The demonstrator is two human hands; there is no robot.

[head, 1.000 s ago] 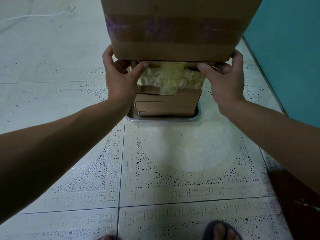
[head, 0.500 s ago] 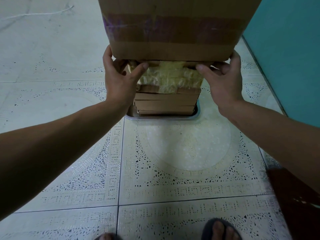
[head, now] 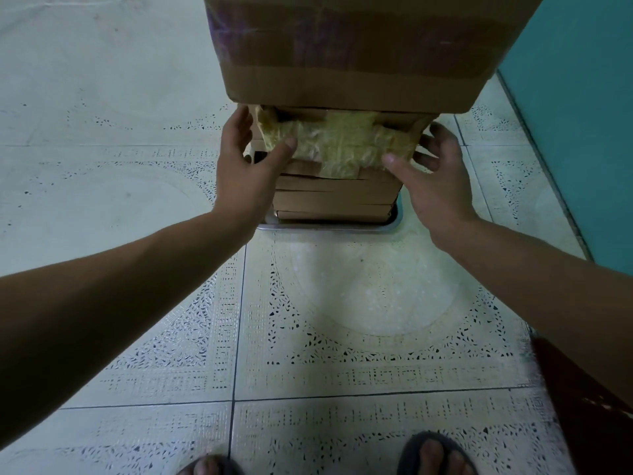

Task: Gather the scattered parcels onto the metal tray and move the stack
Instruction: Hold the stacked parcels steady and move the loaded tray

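Sandalled toes (head: pixel 433 455) stand on the patterned tile floor (head: pixel 342 354). Beyond them the left hand (head: pixel 245 173) and right hand (head: pixel 435 186), fingers spread and loose, touch their thumbs to a yellow-wrapped parcel (head: pixel 335 145) atop flat parcels (head: pixel 332 200) stacked in the metal tray (head: pixel 325 226) (only its near rim shows). A large cardboard box (head: pixel 356 53) caps the stack, beside a teal wall (head: pixel 582 114).

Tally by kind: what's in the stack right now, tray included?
Large cardboard box: 1
Bubble-wrapped parcel: 1
Flat cardboard parcels: 4 (counted from visible edges, approximate)
Metal tray: 1
Total: 7
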